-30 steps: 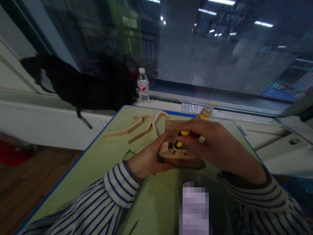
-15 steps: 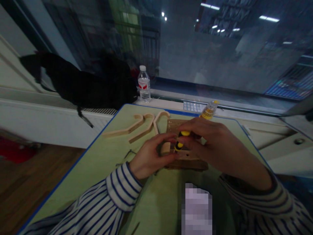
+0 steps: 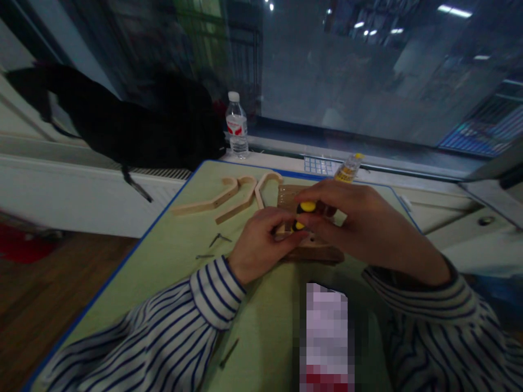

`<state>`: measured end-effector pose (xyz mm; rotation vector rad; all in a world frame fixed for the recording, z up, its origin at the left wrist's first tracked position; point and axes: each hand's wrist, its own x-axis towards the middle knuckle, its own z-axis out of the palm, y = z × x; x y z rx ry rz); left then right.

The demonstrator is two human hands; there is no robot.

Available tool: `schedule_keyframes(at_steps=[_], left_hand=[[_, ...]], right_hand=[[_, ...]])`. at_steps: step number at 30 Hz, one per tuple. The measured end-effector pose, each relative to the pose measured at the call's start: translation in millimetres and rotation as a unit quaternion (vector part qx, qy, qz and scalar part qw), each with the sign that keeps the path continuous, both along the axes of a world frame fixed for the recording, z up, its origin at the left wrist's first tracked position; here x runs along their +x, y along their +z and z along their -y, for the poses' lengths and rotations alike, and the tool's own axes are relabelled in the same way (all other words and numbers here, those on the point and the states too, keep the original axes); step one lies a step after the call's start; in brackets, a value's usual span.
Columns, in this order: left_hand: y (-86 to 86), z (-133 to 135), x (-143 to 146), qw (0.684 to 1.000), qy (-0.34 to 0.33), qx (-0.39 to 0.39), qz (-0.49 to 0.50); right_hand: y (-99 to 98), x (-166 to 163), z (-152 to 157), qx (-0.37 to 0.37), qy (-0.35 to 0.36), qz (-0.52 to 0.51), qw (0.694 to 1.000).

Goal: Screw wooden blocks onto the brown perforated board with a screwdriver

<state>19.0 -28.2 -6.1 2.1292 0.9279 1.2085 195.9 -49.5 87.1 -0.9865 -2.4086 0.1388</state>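
My right hand point(image 3: 363, 226) is closed around a short screwdriver point(image 3: 307, 207) with a yellow and black handle. Its lower end points down at a light wooden strip with a hole, which lies across a brown wooden block point(image 3: 322, 254). My left hand point(image 3: 259, 242) is pinched about the foot of the screwdriver; what lies between its fingertips is hidden. Left of the block are pale wooden hook-shaped pieces, one point(image 3: 216, 205) farthest left, another point(image 3: 241, 207) beside it and a third point(image 3: 260, 196) touching it. Several screws point(image 3: 219, 238) lie near my left wrist.
Another screw point(image 3: 229, 353) lies near the table's front. A blurred pale object point(image 3: 327, 321) is below my hands. On the sill stand a water bottle point(image 3: 237, 128) and a black bag point(image 3: 151, 130). A bottle with yellow point(image 3: 348, 167) leans beyond my right hand.
The view has tilted down a little, so the scene sits higher. My left hand has shifted slightly right, closer against the screwdriver's lower end. My right hand keeps its grip on the handle.
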Motion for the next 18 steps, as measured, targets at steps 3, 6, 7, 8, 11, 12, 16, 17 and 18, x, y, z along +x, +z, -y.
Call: schedule_keyframes(at_steps=[3,6,7,8,11,12,16,17,18], left_hand=[[0.2,-0.3,-0.1,1.000,-0.006,-0.015,0.004],[-0.6,-0.4,0.4,0.999,-0.014,-0.025,0.015],[-1.2,-0.5,0.7,0.999,-0.016,-0.027,0.019],[-1.9,-0.5,1.1,0.999,-0.018,-0.027,0.023],[-3.9,-0.2,1.9,0.999,-0.020,-0.032,0.035],[-4.4,-0.1,2.1,0.998,-0.016,-0.037,0.038],[-4.7,0.1,1.7,0.996,-0.008,-0.071,0.044],[-4.4,0.0,1.3,0.996,-0.010,-0.080,0.045],[-4.0,-0.2,0.8,0.995,-0.014,-0.088,0.045]], right_hand=[[0.8,1.9,1.2,-0.012,0.014,-0.013,1.000],[1.2,2.1,2.1,-0.027,0.020,-0.015,0.999],[1.3,2.0,2.2,-0.032,0.021,-0.011,0.999],[1.4,1.8,2.3,-0.033,0.021,-0.007,0.999],[1.8,1.6,2.3,-0.025,0.014,0.001,1.000],[1.9,1.6,2.3,-0.023,0.012,0.001,1.000],[2.1,0.7,2.4,-0.017,0.005,-0.001,1.000],[2.1,0.2,2.4,-0.016,0.003,0.002,1.000],[2.1,-0.2,2.4,-0.016,0.003,0.005,1.000]])
